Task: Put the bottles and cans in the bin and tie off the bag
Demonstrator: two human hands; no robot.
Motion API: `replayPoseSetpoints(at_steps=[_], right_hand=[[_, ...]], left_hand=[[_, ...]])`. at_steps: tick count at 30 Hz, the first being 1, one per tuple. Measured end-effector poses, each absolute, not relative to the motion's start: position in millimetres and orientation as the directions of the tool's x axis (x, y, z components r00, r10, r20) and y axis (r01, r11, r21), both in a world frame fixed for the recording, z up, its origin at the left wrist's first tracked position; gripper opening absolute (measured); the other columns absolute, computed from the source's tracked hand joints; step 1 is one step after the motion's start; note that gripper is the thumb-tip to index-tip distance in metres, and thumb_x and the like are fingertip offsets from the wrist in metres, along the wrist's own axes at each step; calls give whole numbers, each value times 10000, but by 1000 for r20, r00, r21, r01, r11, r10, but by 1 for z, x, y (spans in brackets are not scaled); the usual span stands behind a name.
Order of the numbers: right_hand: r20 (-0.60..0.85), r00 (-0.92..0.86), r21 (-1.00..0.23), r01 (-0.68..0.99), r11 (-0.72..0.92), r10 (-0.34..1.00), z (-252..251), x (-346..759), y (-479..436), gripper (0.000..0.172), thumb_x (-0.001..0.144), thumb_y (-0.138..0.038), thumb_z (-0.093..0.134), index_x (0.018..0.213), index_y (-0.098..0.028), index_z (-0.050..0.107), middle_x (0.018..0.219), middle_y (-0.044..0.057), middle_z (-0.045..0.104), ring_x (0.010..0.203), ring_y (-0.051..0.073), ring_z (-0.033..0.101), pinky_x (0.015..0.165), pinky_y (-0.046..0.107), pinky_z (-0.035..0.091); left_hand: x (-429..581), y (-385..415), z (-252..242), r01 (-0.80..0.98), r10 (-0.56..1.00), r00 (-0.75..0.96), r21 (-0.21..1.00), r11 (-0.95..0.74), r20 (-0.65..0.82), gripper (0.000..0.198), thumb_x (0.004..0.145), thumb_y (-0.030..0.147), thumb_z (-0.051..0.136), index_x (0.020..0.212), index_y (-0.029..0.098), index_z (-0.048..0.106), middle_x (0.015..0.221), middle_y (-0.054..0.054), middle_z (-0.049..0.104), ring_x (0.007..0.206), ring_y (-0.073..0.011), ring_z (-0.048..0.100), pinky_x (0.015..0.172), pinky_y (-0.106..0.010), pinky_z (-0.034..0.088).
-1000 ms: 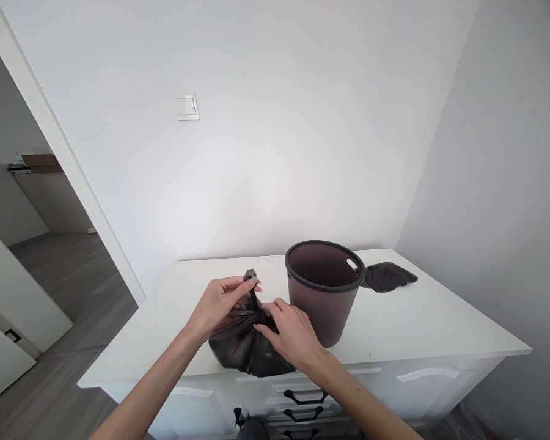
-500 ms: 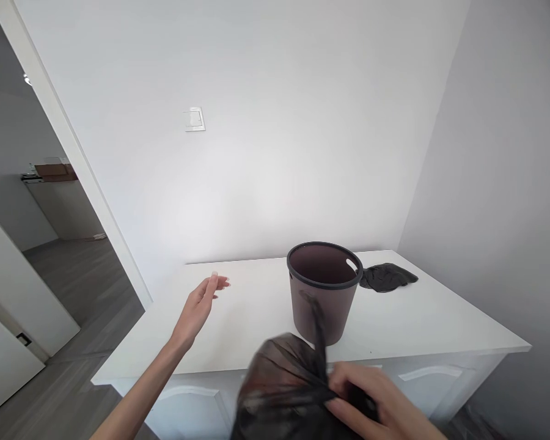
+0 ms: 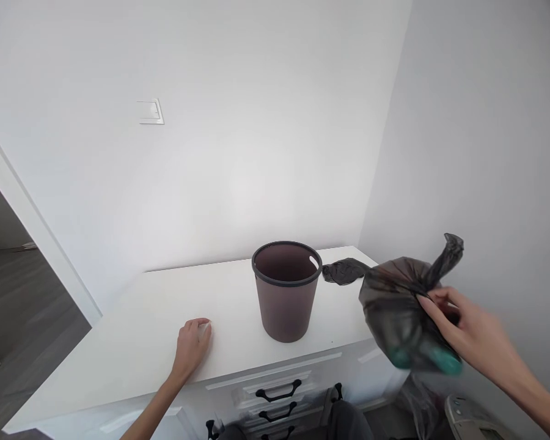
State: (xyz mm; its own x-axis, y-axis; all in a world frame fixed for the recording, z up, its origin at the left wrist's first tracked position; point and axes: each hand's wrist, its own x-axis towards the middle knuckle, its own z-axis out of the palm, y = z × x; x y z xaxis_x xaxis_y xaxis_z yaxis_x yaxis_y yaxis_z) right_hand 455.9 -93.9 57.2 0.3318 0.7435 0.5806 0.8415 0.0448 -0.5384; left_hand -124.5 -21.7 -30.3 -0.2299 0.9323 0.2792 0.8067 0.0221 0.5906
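My right hand [image 3: 458,321] grips the gathered neck of a black see-through garbage bag [image 3: 403,311], held up at the right of the cabinet. Green and pale contents show through the film, and the twisted end sticks up past my fingers. On the white cabinet top rests my left hand [image 3: 193,345], fingers curled, with a small whitish bit by the thumb that is too unclear to name. A mauve trash bin [image 3: 288,305] with a dark rim stands upright between the hands. Behind it to the right lies a flat black plastic bag [image 3: 345,271].
The white cabinet top [image 3: 178,293] meets the wall behind, with black-handled drawers [image 3: 277,391] below its front edge. A light switch [image 3: 151,112] is on the wall. At the lower right are clear plastic [image 3: 417,403] and a pale device [image 3: 472,421]. A doorway opens at left.
My right hand has lifted the garbage bag up and to the right, away from the bin's front. My left hand has come down onto the cabinet top, its fingers curling. The view has turned right.
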Motion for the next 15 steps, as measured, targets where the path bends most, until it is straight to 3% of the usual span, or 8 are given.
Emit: replayPoseSetpoints(at_steps=[3,7,15], right_hand=[[536,347,-565,825,22,770,40,465,-43,366,876,-629,482,858,-269,543,793,81,710,612,241,626,555,348,449],[536,401,-511,854,-93,742,9,478,11,293,889,-542,451,840,-256,487,782,65,677,654,241,599,559,328,382],[540,516,-472,840,-269,665,-40,476,60,312,947,-443,429,1025,-194,599,949,119,696,728,252,601,602,336,337]], left_hand=[[-125,-19,-39,837,916,-235,547,21,324,417,865,496,457,1053,193,673,1213,-161,675,1172,-391,603,1049,-563,435],[-129,-18,-45,864,915,-203,504,-1,350,347,859,446,478,1018,207,673,1188,-137,676,1144,-361,608,1028,-517,452],[-132,-16,-52,885,915,-182,465,-7,360,303,863,391,473,997,216,681,1144,-117,686,1113,-337,623,1008,-505,468]])
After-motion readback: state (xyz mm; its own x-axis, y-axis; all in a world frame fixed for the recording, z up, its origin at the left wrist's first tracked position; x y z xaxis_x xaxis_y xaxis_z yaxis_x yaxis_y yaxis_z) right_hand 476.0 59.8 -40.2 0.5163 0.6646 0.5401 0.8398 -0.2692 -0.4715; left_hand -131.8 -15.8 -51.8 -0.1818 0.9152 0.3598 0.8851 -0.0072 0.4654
